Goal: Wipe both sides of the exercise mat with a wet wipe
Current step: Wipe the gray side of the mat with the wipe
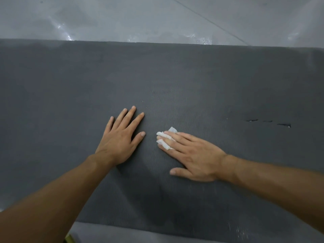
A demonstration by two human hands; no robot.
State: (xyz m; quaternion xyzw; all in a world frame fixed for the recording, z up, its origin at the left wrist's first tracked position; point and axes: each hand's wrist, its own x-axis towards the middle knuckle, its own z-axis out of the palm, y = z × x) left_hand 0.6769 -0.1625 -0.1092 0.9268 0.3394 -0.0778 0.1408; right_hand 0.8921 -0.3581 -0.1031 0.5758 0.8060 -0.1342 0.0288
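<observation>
The dark mat [175,76] lies flat on the grey floor [122,18]. The left hand [119,137] rests on it with fingers spread flat, holding nothing. Beside it, the right hand [196,158] presses the white wipe [164,135] down with straight fingers.

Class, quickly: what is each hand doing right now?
Left hand: open, flat on the mat.
Right hand: open, pressing the wipe onto the mat.

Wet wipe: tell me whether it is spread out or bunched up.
Bunched up. The wet wipe shows as a small crumpled wad at the straight fingers of the right hand, pressed on the exercise mat.
</observation>
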